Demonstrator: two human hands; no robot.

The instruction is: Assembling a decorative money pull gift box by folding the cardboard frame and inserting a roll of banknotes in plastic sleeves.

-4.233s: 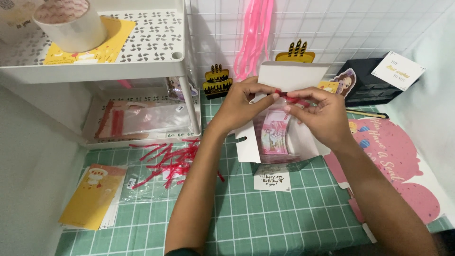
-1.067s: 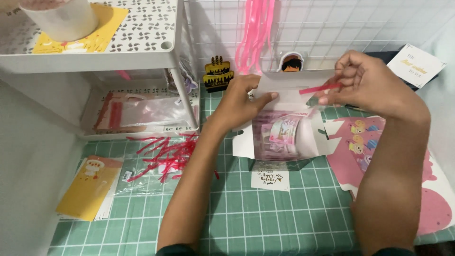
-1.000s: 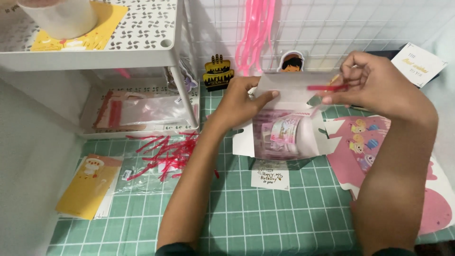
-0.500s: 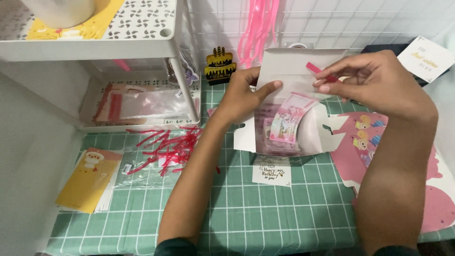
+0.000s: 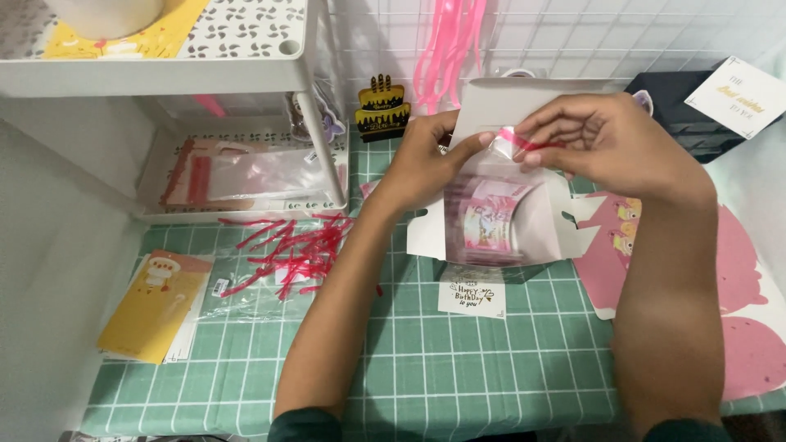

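My left hand (image 5: 422,160) pinches the clear bag (image 5: 491,209) near the counter's far edge; my right hand (image 5: 610,139) pinches its red strip (image 5: 524,146).

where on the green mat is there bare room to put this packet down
The widest bare patch of the green grid mat lies along the near edge, between the two forearms, below the small white card. A narrower strip runs between the yellow card and the left forearm. The red strips and pink sheets crowd the rest.
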